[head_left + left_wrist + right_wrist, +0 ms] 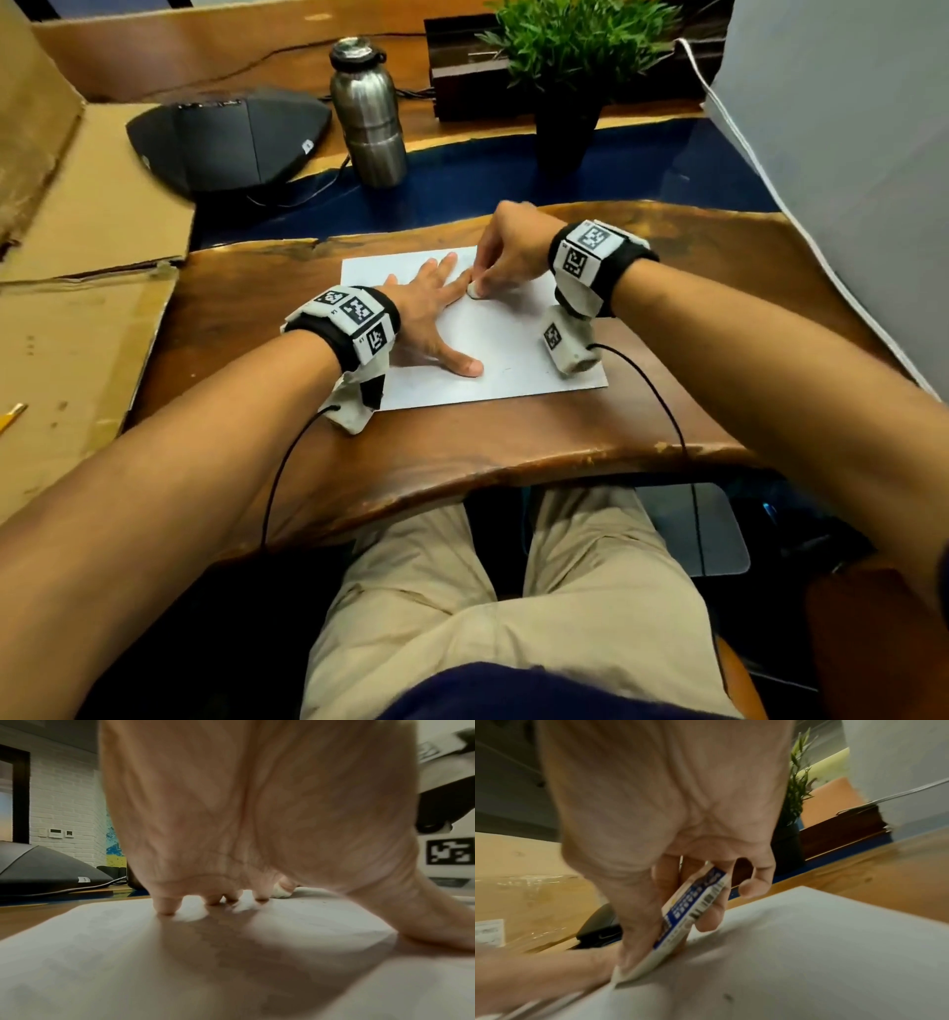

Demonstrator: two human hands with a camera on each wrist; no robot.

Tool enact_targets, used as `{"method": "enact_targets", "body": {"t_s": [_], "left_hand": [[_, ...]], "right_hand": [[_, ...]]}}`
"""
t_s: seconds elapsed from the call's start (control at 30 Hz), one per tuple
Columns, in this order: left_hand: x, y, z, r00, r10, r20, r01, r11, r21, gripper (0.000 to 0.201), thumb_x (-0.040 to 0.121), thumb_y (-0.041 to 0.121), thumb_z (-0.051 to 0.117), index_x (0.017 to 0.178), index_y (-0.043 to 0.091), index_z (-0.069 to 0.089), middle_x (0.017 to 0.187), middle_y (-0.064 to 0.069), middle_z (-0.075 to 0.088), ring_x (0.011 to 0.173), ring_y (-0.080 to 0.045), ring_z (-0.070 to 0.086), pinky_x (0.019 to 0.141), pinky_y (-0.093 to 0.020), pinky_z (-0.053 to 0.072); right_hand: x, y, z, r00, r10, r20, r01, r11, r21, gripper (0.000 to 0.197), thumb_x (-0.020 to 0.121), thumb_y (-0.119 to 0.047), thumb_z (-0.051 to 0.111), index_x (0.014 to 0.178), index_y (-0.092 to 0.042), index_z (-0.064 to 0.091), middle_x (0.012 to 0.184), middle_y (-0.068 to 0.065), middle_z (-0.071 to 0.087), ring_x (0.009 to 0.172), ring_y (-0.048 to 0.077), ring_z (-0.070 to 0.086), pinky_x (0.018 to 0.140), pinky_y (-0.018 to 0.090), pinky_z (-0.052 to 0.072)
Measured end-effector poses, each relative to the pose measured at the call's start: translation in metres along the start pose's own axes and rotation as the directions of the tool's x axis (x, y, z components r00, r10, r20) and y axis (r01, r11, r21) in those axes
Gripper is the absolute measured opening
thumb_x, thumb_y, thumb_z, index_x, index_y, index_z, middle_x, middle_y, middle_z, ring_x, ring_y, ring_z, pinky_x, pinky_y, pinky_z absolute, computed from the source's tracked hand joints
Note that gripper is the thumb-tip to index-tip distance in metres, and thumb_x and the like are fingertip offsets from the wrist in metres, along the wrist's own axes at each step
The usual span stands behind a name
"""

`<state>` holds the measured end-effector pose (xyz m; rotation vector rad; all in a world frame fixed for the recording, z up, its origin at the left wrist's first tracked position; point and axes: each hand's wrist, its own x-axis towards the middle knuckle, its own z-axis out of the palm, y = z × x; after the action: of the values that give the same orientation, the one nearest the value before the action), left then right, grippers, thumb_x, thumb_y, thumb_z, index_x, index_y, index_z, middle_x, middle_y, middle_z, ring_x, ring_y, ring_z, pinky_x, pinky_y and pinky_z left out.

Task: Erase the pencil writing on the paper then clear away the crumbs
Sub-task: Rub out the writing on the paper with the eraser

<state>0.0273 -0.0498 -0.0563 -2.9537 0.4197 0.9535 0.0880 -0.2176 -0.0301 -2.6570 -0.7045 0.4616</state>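
Wooden bench point(462, 452) with a dark blue band across its far part carries a white sheet of paper point(513, 360). On the sheet the left hand point(426, 313) lies flat, its fingers point(441, 267) straight and spread, pressing the paper down. Just beside those fingertips the right hand point(508, 252) pinches an eraser point(695, 908) in a blue and white sleeve, its white end touching the paper. Beyond the fingers, well apart, stand a steel bottle point(367, 113), a dark speaker unit point(226, 139) and a potted plant point(575, 56). Cardboard point(87, 216) lies off to the left, a yellow pencil point(10, 417) on it.
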Motion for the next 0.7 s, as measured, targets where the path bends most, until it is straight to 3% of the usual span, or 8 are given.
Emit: {"method": "enact_targets", "body": {"t_s": [0.07, 0.1, 0.2, 0.23, 0.4, 0.43, 0.57, 0.7], "left_hand": [[-0.001, -0.001, 0.0, 1.0, 0.005, -0.012, -0.005, 1.0, -0.006, 0.141, 0.048, 0.09, 0.055, 0.15, 0.035, -0.024, 0.159, 0.003, -0.031, 0.149, -0.021, -0.022, 0.119, -0.058, -0.003], [-0.001, -0.002, 0.001, 1.0, 0.013, -0.017, -0.013, 1.0, -0.01, 0.141, 0.047, 0.09, 0.055, 0.151, 0.035, -0.024, 0.159, 0.003, -0.031, 0.149, -0.021, -0.022, 0.119, -0.058, -0.003], [-0.001, -0.002, 0.003, 0.999, 0.02, -0.028, -0.02, 1.0, -0.003, 0.142, 0.048, 0.09, 0.055, 0.151, 0.034, -0.024, 0.159, 0.003, -0.031, 0.148, -0.02, -0.022, 0.119, -0.058, -0.003], [-0.002, -0.001, 0.002, 1.0, 0.019, -0.022, -0.019, 1.0, 0.006, 0.142, 0.048, 0.09, 0.054, 0.151, 0.034, -0.024, 0.159, 0.003, -0.031, 0.148, -0.02, -0.022, 0.119, -0.058, -0.003], [0.0, -0.002, 0.001, 1.0, 0.008, -0.016, -0.008, 1.0, 0.005, 0.142, 0.047, 0.091, 0.055, 0.151, 0.035, -0.025, 0.159, 0.002, -0.031, 0.148, -0.021, -0.022, 0.119, -0.058, -0.003], [0.0, -0.002, 0.0, 1.0, 0.008, -0.013, -0.008, 1.0, 0.01, 0.142, 0.048, 0.091, 0.055, 0.15, 0.035, -0.025, 0.159, 0.003, -0.031, 0.148, -0.021, -0.023, 0.119, -0.058, -0.003], [-0.002, 0.0, 0.001, 1.0, 0.024, 0.0, -0.024, 1.0, 0.02, 0.141, 0.048, 0.09, 0.056, 0.15, 0.036, -0.026, 0.158, 0.004, -0.033, 0.148, -0.019, -0.024, 0.119, -0.056, -0.005], [-0.004, -0.003, 0.0, 0.998, 0.058, 0.004, -0.058, 0.998, 0.024, 0.137, 0.054, 0.087, 0.056, 0.151, 0.033, -0.023, 0.159, 0.005, -0.032, 0.148, -0.019, -0.023, 0.119, -0.056, -0.006]], "right_hand": [[-0.003, 0.004, 0.007, 0.996, -0.034, -0.082, 0.033, 0.999, -0.007, 0.018, 0.075, -0.037, 0.085, 0.085, -0.023, 0.08, 0.086, -0.003, 0.076, 0.077, 0.012, 0.065, 0.068, 0.026, 0.053], [-0.007, 0.006, 0.01, 0.997, -0.063, -0.05, 0.062, 0.998, -0.022, 0.017, 0.075, -0.036, 0.084, 0.084, -0.022, 0.08, 0.084, -0.002, 0.076, 0.077, 0.014, 0.066, 0.071, 0.028, 0.054], [-0.02, 0.004, 0.009, 0.962, -0.084, 0.261, 0.109, 0.991, -0.081, 0.013, 0.075, -0.036, 0.085, 0.081, -0.027, 0.079, 0.082, -0.005, 0.076, 0.071, 0.009, 0.062, 0.067, 0.024, 0.048], [-0.019, 0.002, 0.006, 0.954, -0.078, 0.29, 0.107, 0.991, -0.085, 0.011, 0.075, -0.035, 0.085, 0.081, -0.029, 0.079, 0.083, -0.006, 0.076, 0.07, 0.008, 0.061, 0.067, 0.022, 0.048], [-0.003, 0.003, 0.006, 0.999, -0.007, -0.054, 0.006, 1.0, -0.001, 0.016, 0.074, -0.035, 0.085, 0.085, -0.024, 0.081, 0.086, -0.003, 0.076, 0.079, 0.012, 0.067, 0.069, 0.027, 0.054], [-0.006, 0.006, 0.009, 0.999, -0.022, -0.049, 0.021, 1.0, -0.008, 0.016, 0.075, -0.036, 0.085, 0.084, -0.023, 0.081, 0.084, -0.004, 0.076, 0.079, 0.013, 0.067, 0.068, 0.027, 0.054], [-0.027, 0.016, 0.001, 0.982, -0.032, 0.186, 0.042, 0.998, -0.049, 0.016, 0.076, -0.035, 0.086, 0.085, -0.023, 0.08, 0.081, -0.01, 0.074, 0.069, 0.004, 0.061, 0.059, 0.016, 0.045], [-0.03, 0.046, -0.008, 0.993, 0.093, -0.067, -0.091, 0.996, 0.025, 0.019, 0.076, -0.036, 0.085, 0.085, -0.02, 0.081, 0.085, -0.004, 0.076, 0.08, 0.011, 0.067, 0.061, 0.018, 0.048]]}}
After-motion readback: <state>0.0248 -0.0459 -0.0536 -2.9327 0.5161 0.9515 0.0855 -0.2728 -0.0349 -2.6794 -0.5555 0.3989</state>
